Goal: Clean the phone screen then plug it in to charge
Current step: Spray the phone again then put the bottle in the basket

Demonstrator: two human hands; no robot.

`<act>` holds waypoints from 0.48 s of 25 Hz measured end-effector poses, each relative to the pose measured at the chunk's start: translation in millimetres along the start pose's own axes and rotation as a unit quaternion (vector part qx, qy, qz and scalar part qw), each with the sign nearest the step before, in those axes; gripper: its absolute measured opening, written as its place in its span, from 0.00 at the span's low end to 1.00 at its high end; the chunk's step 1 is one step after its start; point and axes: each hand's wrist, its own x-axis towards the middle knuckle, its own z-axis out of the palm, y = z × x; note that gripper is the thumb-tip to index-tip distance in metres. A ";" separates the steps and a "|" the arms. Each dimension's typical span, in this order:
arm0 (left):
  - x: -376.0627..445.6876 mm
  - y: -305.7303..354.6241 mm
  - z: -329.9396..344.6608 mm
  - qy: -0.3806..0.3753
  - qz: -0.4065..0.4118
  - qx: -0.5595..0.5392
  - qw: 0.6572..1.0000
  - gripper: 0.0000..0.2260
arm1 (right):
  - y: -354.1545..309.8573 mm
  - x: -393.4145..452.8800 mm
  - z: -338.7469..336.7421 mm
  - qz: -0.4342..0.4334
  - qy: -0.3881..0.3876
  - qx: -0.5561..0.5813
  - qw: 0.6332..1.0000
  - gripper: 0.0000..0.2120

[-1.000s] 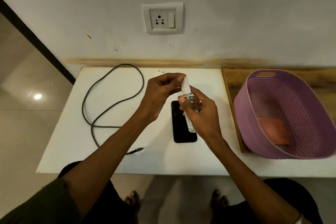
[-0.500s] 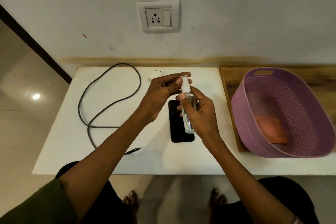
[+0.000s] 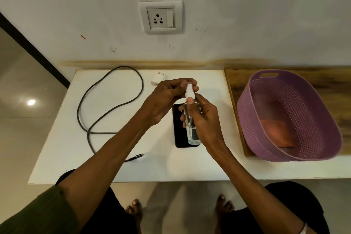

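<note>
A black phone [image 3: 179, 135] lies screen up on the white table [image 3: 76, 148], partly hidden under my hands. Above it, my right hand [image 3: 205, 121] grips a clear spray bottle [image 3: 190, 133] with a white nozzle, held nearly upright. My left hand [image 3: 167, 99] pinches the bottle's clear cap just over the nozzle. A dark charging cable [image 3: 106, 112] loops on the left of the table, its plug end [image 3: 137, 156] near the front. A white charger adapter [image 3: 157, 80] lies behind my left hand. A wall socket [image 3: 161, 17] with a switch sits above the table.
A purple plastic basket [image 3: 245, 116] stands at the right on a wooden board [image 3: 235, 81], with an orange cloth [image 3: 275, 133] inside. The wall runs along the table's far edge. My knees and bare feet show below the front edge.
My left fingers have lifted the clear cap, exposing the white nozzle. The bottle has tipped more upright. The white adapter, hidden before, now shows behind my left hand.
</note>
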 end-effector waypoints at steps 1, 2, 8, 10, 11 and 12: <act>0.2 1.7 -0.9 -0.016 0.012 -0.005 1.000 0.12 | -3.4 -0.3 -1.8 -0.009 -0.004 -0.020 1.000 0.12; 0.1 2.9 -1.5 -0.027 0.022 -0.017 0.999 0.12 | -8.2 -0.5 -4.1 -0.021 -0.005 -0.044 0.999 0.15; -4.6 -8.0 -21.2 0.054 -0.005 0.057 0.997 0.14 | -75.3 13.4 -64.9 -0.151 0.152 -0.046 0.976 0.11; -8.1 -12.5 -29.4 0.081 -0.023 0.092 0.992 0.13 | -94.1 23.8 -99.1 -0.185 0.201 -0.092 0.958 0.14; -9.1 -12.5 -32.5 0.089 -0.028 0.101 0.991 0.13 | -97.8 29.6 -116.8 -0.192 0.219 -0.124 0.949 0.15; -10.0 -11.5 -35.0 0.097 -0.031 0.105 0.989 0.13 | -96.9 35.5 -133.8 -0.189 0.230 -0.153 0.942 0.13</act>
